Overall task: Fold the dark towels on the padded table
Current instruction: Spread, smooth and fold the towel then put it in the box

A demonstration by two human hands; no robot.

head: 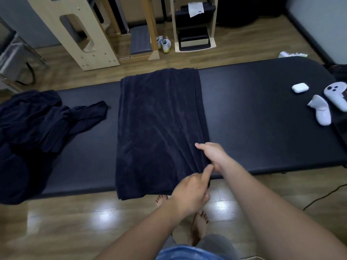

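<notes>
A: So, where's the towel (161,128) rn?

B: Flat on the counter (253,113), laid across it, doubled over. Far edge well beyond both hands, near edge hangs off the counter's front, just left of the left hand (189,194).

A: Hands?

B: Both at the towel's near-right corner. Right hand (214,156) is on the right edge, fingers curled, pinching a bit of cloth w/ the thumb sticking out to the left. Left hand is just below it, index finger out & pointing up at the right hand, tip nearly touching it. The other fingers are curled in. Looks like it holds the hanging corner, but can't tell for sure, the grip's hidden behind the hand.

A: Other towels?

B: A crumpled pile (37,124), far left of the left hand, partly spilling off the counter's front.

A: Anything else on the counter?

B: Far right of the right hand, well apart from the towel: two white controllers (322,111), side by side, & a small white case (300,87) just beyond them.

A: Below?

B: Wood floor (75,222), bare feet (200,224) under the left hand.
</notes>
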